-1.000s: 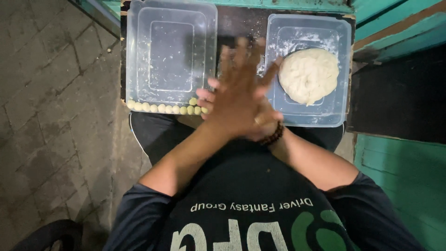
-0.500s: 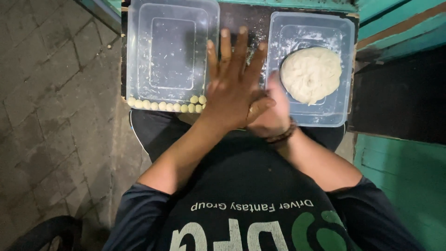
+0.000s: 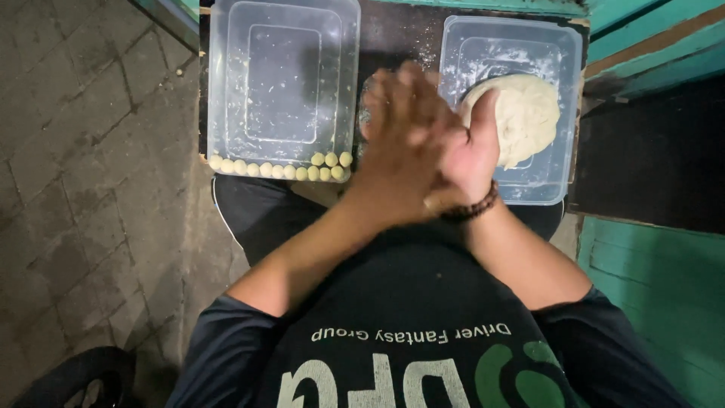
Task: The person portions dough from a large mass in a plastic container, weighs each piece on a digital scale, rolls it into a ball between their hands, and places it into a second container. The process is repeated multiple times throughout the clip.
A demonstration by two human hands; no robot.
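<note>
1. Grey paving stones (image 3: 83,174) run along the person's left side; a teal-painted wooden wall (image 3: 657,302) closes in on the right, with a dark gap between it and the worktop.
2. A small dark worktop (image 3: 396,34) sits over the person's knees. Two clear plastic tubs take up nearly its full width, leaving only a narrow floury strip bare between them.
3. The left tub (image 3: 283,83) reaches the worktop's left and near edges. A row of small dough balls (image 3: 279,168) lines its near wall, with a few more stacked at the right end of that row. The remainder of its floor carries only flour marks.
4. The right tub (image 3: 521,189) reaches the worktop's right edge. A large dough lump (image 3: 525,117) lies in it, towards the near right part.
5. The left hand (image 3: 396,143) and right hand (image 3: 468,155) are pressed flat together, palm to palm, fingers extended, above the strip between the tubs and overlapping the right tub's left wall. Motion blur covers the fingers. Whether anything lies between the palms cannot be told.
6. A dark beaded bracelet (image 3: 472,210) circles the right wrist.
7. Both forearms extend over a black printed shirt (image 3: 408,317), elbows held close to the body.
</note>
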